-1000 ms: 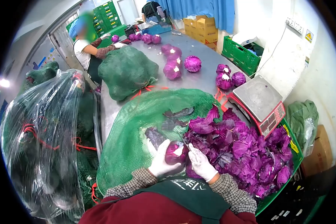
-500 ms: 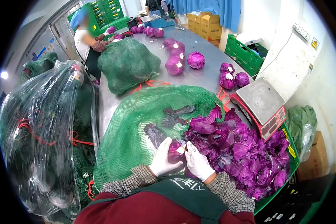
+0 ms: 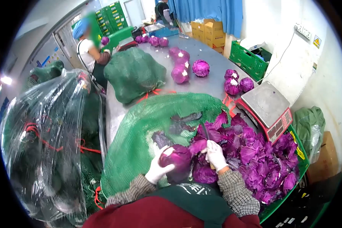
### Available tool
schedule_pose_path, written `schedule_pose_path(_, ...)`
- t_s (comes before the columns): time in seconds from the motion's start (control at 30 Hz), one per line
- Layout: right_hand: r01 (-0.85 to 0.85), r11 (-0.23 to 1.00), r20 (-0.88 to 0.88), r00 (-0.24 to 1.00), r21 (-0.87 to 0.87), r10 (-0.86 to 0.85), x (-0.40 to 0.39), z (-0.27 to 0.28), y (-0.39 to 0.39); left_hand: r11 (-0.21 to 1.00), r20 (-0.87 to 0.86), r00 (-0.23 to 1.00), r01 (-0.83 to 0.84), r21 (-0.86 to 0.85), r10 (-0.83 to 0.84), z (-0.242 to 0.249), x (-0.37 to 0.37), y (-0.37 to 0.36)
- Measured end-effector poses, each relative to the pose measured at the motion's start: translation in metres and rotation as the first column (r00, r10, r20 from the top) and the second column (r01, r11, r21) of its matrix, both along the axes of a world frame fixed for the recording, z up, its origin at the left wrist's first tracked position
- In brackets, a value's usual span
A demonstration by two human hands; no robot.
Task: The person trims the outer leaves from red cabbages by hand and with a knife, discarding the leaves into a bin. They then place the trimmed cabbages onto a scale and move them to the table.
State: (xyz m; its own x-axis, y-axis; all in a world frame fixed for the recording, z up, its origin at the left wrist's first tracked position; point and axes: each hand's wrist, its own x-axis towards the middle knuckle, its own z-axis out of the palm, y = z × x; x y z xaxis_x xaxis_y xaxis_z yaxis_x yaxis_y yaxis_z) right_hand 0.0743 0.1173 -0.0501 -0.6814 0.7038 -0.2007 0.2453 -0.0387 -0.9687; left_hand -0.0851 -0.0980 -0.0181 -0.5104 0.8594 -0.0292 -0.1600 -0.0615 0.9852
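My left hand [image 3: 159, 166], in a white glove, grips a purple cabbage [image 3: 179, 157] from its left side. A knife [image 3: 205, 131] points up and away from my gloved right hand [image 3: 216, 155], whose fingers are closed on it. Beside those fingers is a loose purple leaf [image 3: 197, 146], between the cabbage and the hand. Under and around the cabbage spreads a green mesh bag [image 3: 127, 152] with dark leaves on it. A heap of purple leaves [image 3: 250, 152] fills the green crate to the right.
A red scale [image 3: 266, 106] stands by the crate [image 3: 283, 197]. Several cabbages [image 3: 200, 68] and a full mesh sack [image 3: 135, 74] sit on the metal table [image 3: 212, 57]. Plastic-wrapped sacks [image 3: 45, 152] are at left. A co-worker [image 3: 89, 49] stands beyond; another person [image 3: 164, 13] is farther back.
The cabbage shows larger and higher in my left hand. My right hand has moved right, away from it, with the knife now upright and a leaf beside it. The co-worker's arms have shifted.
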Motion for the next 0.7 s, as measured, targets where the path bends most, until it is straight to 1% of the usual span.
schedule_pose_path(0.03, -0.001, 0.995, 0.028, 1.0, 0.099, -0.002, 0.004, 0.001, 0.006, 0.989, 0.044, 0.997, -0.067, 0.133, 0.062, -0.004, -0.006, -0.008)
schedule_pose_path(0.07, -0.012, 0.981, 0.062, 0.998, 0.195, 0.0, 0.012, -0.004, 0.012, 0.95, 0.221, 0.975, -0.095, 0.297, 0.028, 0.014, -0.009, -0.01)
schedule_pose_path(0.1, -0.027, 0.969, 0.072, 0.997, 0.247, 0.009, 0.019, -0.012, 0.015, 0.917, 0.327, 0.945, -0.119, 0.381, -0.014, 0.036, -0.008, -0.012)
schedule_pose_path(0.13, -0.049, 0.871, 0.028, 0.999, 0.49, 0.04, 0.023, -0.026, 0.022, 0.871, 0.424, 0.903, -0.157, 0.466, -0.064, 0.07, -0.005, -0.008)
schedule_pose_path(0.17, -0.026, 0.688, -0.002, 0.999, 0.725, 0.039, 0.026, -0.04, 0.028, 0.862, 0.449, 0.893, -0.207, 0.464, -0.028, 0.077, -0.015, -0.01)
schedule_pose_path(0.2, 0.038, 0.457, -0.047, 0.999, 0.889, 0.008, 0.03, -0.053, 0.035, 0.854, 0.432, 0.901, -0.2, 0.481, -0.032, 0.096, -0.017, -0.008)
schedule_pose_path(0.23, -0.002, 0.757, 0.0, 1.0, 0.654, 0.002, 0.029, -0.006, 0.019, 0.861, 0.38, 0.925, -0.175, 0.477, -0.023, 0.101, -0.021, -0.009)
schedule_pose_path(0.27, -0.024, 0.947, 0.046, 0.999, 0.32, 0.01, 0.027, 0.039, 0.003, 0.871, 0.324, 0.946, -0.143, 0.471, -0.02, 0.106, -0.026, -0.01)
schedule_pose_path(0.3, -0.095, 0.866, 0.217, 0.976, 0.491, -0.016, 0.026, 0.031, 0.005, 0.894, 0.207, 0.978, -0.083, 0.441, -0.012, 0.101, -0.033, -0.009)
schedule_pose_path(0.33, -0.094, 0.862, 0.123, 0.992, 0.498, 0.037, 0.026, 0.08, -0.011, 0.917, 0.09, 0.996, -0.019, 0.398, -0.018, 0.096, -0.038, -0.005)
schedule_pose_path(0.37, -0.057, 0.861, 0.005, 0.998, 0.505, 0.063, 0.025, 0.112, -0.022, 0.934, 0.092, 0.995, 0.002, 0.356, -0.037, 0.101, -0.029, 0.001)
schedule_pose_path(0.4, -0.085, 0.946, -0.176, 0.974, 0.311, 0.145, 0.024, 0.138, -0.033, 0.939, 0.102, 0.991, 0.05, 0.34, -0.09, 0.088, -0.031, 0.005)
schedule_pose_path(0.43, -0.049, 0.834, -0.256, 0.941, 0.55, 0.224, 0.021, 0.135, -0.033, 0.94, 0.076, 0.989, 0.098, 0.326, -0.129, 0.087, -0.026, 0.008)
schedule_pose_path(0.47, -0.03, 0.815, -0.413, 0.851, 0.579, 0.324, 0.017, 0.139, -0.039, 0.941, 0.051, 0.985, 0.139, 0.31, -0.163, 0.089, -0.02, 0.012)
schedule_pose_path(0.5, -0.054, 0.75, -0.351, 0.86, 0.659, 0.37, 0.016, 0.15, -0.044, 0.932, 0.01, 0.981, 0.18, 0.316, -0.192, 0.09, -0.017, 0.014)
schedule_pose_path(0.53, -0.086, 0.676, -0.281, 0.865, 0.731, 0.415, 0.017, 0.159, -0.049, 0.928, 0.028, 0.97, 0.223, 0.298, -0.242, 0.089, -0.016, 0.016)
schedule_pose_path(0.57, -0.11, 0.674, -0.257, 0.869, 0.731, 0.422, 0.016, 0.158, -0.052, 0.917, -0.022, 0.964, 0.257, 0.305, -0.263, 0.083, -0.018, 0.018)
schedule_pose_path(0.6, -0.021, 0.58, -0.266, 0.875, 0.814, 0.405, 0.012, 0.153, -0.052, 0.906, -0.074, 0.957, 0.289, 0.311, -0.28, 0.078, -0.021, 0.019)
schedule_pose_path(0.67, -0.128, 0.639, -0.157, 0.916, 0.758, 0.37, 0.017, 0.147, -0.054, 0.906, -0.099, 0.944, 0.329, 0.265, -0.314, 0.085, -0.018, 0.018)
schedule_pose_path(0.7, -0.124, 0.632, -0.153, 0.919, 0.765, 0.365, 0.018, 0.145, -0.054, 0.906, -0.112, 0.938, 0.347, 0.242, -0.329, 0.088, -0.017, 0.017)
